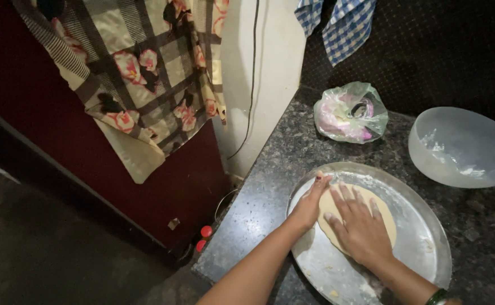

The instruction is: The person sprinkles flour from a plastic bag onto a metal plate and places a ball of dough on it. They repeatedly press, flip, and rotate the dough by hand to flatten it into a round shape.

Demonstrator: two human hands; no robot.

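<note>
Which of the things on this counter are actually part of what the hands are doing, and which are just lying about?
In use:
- flat dough round, pressed by the right hand
- left hand at the dough's edge
- floured metal tray under the dough

Lying about:
- pale plastic bowl
- tied plastic bag
- checked blue cloth
- floral cloth

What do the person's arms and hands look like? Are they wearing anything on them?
Both arms are bare, with no sleeves and no gloves. The left hand has no ring or band that shows. The right hand has a green bangle around its wrist, right at the picture's bottom edge. The fingernails are too small to tell much about.
</note>
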